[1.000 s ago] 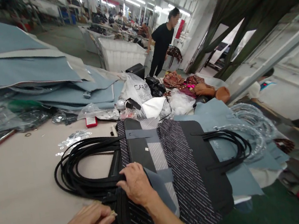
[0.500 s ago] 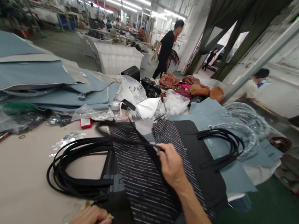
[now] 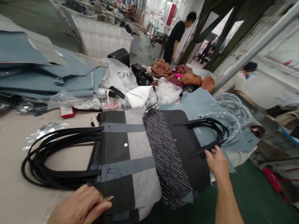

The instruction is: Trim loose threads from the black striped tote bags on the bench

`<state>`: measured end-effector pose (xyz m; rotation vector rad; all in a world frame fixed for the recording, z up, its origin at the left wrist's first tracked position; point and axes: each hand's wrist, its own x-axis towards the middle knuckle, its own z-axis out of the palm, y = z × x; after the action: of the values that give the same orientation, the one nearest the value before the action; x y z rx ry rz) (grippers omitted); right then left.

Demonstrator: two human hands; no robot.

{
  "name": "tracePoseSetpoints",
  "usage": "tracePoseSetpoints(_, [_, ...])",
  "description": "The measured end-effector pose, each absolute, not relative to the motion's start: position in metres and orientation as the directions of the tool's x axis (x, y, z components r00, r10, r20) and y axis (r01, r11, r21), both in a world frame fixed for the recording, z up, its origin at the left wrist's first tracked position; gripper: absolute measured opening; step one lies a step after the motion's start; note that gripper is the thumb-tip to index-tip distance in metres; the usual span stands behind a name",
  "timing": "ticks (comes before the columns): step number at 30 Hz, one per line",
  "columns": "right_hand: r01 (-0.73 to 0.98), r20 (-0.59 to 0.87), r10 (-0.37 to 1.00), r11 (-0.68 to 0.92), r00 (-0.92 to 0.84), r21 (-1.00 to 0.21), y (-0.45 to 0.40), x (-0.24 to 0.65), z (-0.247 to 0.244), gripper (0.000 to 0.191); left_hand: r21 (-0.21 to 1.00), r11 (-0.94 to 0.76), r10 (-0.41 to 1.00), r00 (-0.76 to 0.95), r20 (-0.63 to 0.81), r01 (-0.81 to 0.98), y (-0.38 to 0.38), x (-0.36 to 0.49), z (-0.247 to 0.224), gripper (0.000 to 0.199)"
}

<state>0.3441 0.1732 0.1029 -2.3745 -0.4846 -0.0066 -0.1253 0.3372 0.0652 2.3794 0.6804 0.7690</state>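
Note:
My left hand (image 3: 81, 210) is closed around a small thin thing with a light, pointed end (image 3: 109, 198), mostly hidden by the fingers. It rests by the near edge of the left pile of black bag panels (image 3: 113, 151), which has grey strips, a pale printed lining and long black handles (image 3: 55, 141). My right hand (image 3: 218, 163) is open, fingers apart, just below the black handles (image 3: 220, 131) of the right pile. That pile shows a black bag panel (image 3: 190, 147) with dark lettered lining (image 3: 169, 157) and lies beside the left one.
Blue-grey sheets (image 3: 2, 48) are piled at the far left. Clear bags (image 3: 117, 73), brown bags (image 3: 186, 78) and a small red box (image 3: 67, 112) line the table's back. Silvery discs (image 3: 45, 131) lie on the table (image 3: 2, 179). A person in black (image 3: 175, 39) stands beyond.
My right hand has moved right and let go of the black bag panel with lettered lining, which no longer covers the left pile. The person behind has moved right and bent forward.

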Motion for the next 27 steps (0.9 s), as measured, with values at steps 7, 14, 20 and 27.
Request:
tracePoseSetpoints(7, [0.467, 0.063, 0.964, -0.067, 0.259, -0.882, 0.238, 0.129, 0.095, 0.017, 0.537, -0.781, 0.560, 0.739, 0.374, 0.320, 0.355, -0.116, 0.085, 0.037])
tracePoseSetpoints(14, [0.504, 0.305, 0.952, 0.256, 0.016, -0.825, 0.277, 0.058, 0.088, 0.018, 0.646, -0.658, 0.664, 0.702, 0.257, 0.386, 0.359, -0.137, 0.070, 0.041])
tracePoseSetpoints(20, [0.518, 0.259, 0.965, 0.203, 0.037, -0.831, 0.294, 0.054, 0.084, 0.017, 0.733, -0.590, 0.702, 0.663, 0.259, 0.339, 0.375, -0.154, 0.064, 0.038])
tracePoseSetpoints(27, [0.567, 0.422, 0.875, 0.476, -0.235, -0.672, 0.300, 0.054, 0.055, 0.035, 0.622, -0.655, 0.683, 0.689, 0.242, 0.430, 0.367, -0.153, 0.055, 0.048])
